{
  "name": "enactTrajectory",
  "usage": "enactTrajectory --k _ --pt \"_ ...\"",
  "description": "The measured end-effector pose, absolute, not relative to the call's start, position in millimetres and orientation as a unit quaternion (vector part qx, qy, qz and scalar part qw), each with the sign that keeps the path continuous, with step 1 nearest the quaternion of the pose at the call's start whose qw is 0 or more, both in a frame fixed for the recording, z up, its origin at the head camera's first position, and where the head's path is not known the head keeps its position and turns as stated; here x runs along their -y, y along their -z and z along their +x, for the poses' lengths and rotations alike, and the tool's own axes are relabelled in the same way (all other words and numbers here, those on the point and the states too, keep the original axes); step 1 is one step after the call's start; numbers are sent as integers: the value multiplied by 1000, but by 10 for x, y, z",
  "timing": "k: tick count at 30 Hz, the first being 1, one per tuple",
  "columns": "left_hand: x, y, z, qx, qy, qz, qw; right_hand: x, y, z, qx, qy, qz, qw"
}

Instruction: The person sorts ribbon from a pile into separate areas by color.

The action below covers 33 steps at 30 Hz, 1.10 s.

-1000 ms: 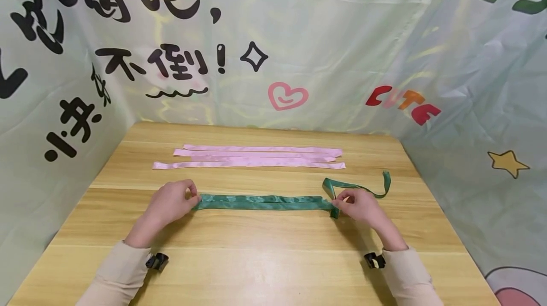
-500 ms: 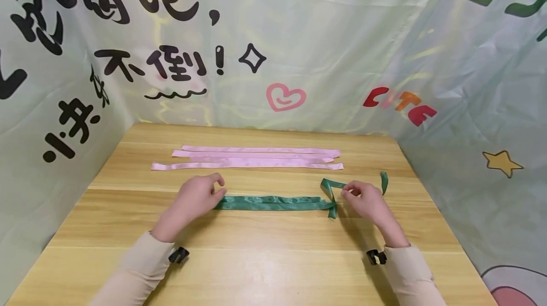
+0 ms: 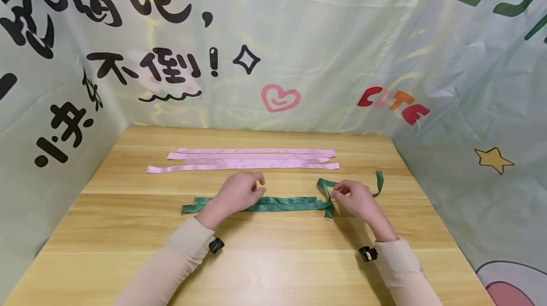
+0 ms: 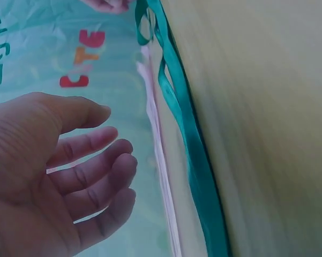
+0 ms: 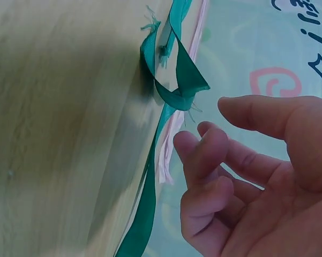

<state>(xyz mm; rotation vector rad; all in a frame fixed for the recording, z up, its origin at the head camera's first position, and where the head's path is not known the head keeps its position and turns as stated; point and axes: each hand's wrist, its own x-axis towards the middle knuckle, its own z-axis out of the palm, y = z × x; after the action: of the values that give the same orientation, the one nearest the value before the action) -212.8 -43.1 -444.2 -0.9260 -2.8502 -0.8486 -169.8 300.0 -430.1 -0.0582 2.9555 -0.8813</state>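
A dark green ribbon [image 3: 290, 203] lies left to right across the wooden table [image 3: 273, 258]. Its right end is folded into a loop with a tail curling up behind my right hand. My left hand [image 3: 239, 192] hovers over the ribbon's middle. In the left wrist view the left hand [image 4: 53, 171] has relaxed fingers and holds nothing, with the ribbon [image 4: 190, 134] beside it. My right hand [image 3: 356, 199] sits just right of the loop. In the right wrist view the right hand [image 5: 246, 176] is loosely curled and empty, and the looped ribbon [image 5: 177, 80] lies beyond its fingertips.
Three pink ribbons [image 3: 248, 158] lie side by side farther back on the table. A pale green printed cloth [image 3: 299, 35] walls the table at the back and on both sides. Bare wood lies in front of the hands.
My left hand has let go of the green ribbon's left end and moved right to its middle. The freed end now lies on the table. My right hand stays by the loop.
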Motion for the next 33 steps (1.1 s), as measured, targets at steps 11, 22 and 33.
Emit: enactTrajectory --k 11,22,33 --pt "-81 4500 -2217 898 294 -326 -1 -2899 4372 -1766 -960 276 -11 48" --pt "-452 4550 -2230 899 295 -324 -2 -2838 4400 -1811 -961 270 -2 65" --pt "-799 4561 -2298 898 266 -350 -10 -2875 4448 -1863 -966 253 -22 49"
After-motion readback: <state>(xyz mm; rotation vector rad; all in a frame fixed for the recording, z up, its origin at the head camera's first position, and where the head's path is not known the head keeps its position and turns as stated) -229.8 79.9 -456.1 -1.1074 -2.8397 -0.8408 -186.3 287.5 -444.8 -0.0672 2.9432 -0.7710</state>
